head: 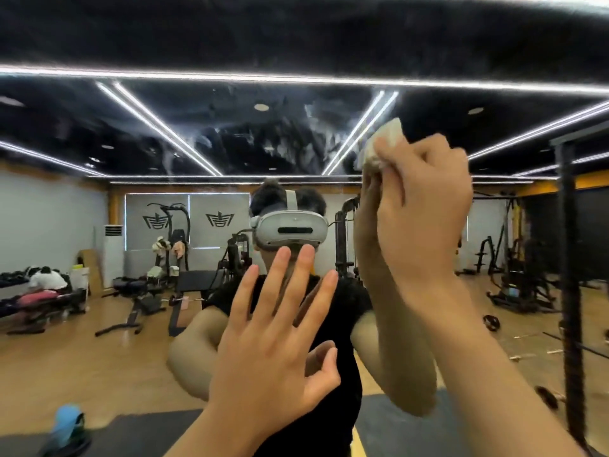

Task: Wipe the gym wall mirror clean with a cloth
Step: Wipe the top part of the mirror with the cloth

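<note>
The wall mirror (138,341) fills the whole view and reflects the gym and a person in a black shirt wearing a headset. My right hand (425,206) is raised high on the right, fingers closed around a crumpled pale cloth (382,143) that touches the glass. Smeared streaks show on the mirror's upper middle. My left hand (273,344) is spread flat with fingers apart, at or close to the glass at chest height, holding nothing.
Only reflections appear in the mirror: weight benches (138,291), cable machines (517,268), a wooden floor, a dark mat at the bottom, a blue object (67,420) at the lower left and a dark rack post (570,291) on the right.
</note>
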Demonstrator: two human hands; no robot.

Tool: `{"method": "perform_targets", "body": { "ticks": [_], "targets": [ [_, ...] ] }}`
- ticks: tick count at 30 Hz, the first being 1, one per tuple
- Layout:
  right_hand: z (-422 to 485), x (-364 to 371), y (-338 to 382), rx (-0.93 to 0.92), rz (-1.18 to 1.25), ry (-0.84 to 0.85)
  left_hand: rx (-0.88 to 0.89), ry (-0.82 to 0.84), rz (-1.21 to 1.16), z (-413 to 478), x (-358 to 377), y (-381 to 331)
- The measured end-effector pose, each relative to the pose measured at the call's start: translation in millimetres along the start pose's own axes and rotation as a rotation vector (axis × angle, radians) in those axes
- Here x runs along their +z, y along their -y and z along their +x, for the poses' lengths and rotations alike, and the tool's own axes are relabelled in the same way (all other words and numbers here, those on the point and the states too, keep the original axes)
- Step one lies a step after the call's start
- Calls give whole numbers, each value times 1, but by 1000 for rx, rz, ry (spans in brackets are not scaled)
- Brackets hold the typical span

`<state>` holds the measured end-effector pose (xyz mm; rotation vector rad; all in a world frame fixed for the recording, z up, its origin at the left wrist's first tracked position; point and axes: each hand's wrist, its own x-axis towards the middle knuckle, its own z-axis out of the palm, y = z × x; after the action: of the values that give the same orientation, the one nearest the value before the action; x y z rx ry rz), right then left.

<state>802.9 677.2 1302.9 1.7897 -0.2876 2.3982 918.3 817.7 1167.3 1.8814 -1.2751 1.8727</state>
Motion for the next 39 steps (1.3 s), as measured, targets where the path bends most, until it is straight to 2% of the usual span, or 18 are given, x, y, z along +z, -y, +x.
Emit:
{"method": "perform_targets", "body": {
  "ticks": [4, 6, 8, 13, 16, 19, 22, 25, 28, 31, 35, 39],
  "targets": [
    [-103, -38, 1, 26, 39, 91, 8, -5, -14, 0, 0, 3],
    [-114, -42, -1, 19, 35, 102, 6, -12, -16, 1, 0, 4],
    [-85, -33, 1, -21, 50, 114, 4, -14, -15, 1, 0, 4],
    [43, 21, 11, -63, -59, -11, 2, -4, -6, 0, 1, 3],
    [61, 30, 16, -55, -52, -30, -1, -9, -4, 1, 1, 3],
    [8, 7, 15, -35, -46, 22, -2, -14, -1, 0, -1, 2],
    [-90, -33, 14, -17, 15, 125, -14, -31, -27, 0, -1, 1],
    [-143, -43, 13, 39, 32, 87, -29, -39, -47, 1, -1, 2],
    [-121, -29, 15, -43, 28, 70, -34, -38, -35, -1, -1, 3],
    [-45, -6, 19, -133, 18, 58, -61, -61, -28, -1, 1, 3],
    [44, 31, 29, -108, -23, -43, -110, -60, -17, -1, 0, 0],
    [12, 18, 28, -85, -9, -7, -107, -58, -5, -1, 0, -1]
  ]
}}
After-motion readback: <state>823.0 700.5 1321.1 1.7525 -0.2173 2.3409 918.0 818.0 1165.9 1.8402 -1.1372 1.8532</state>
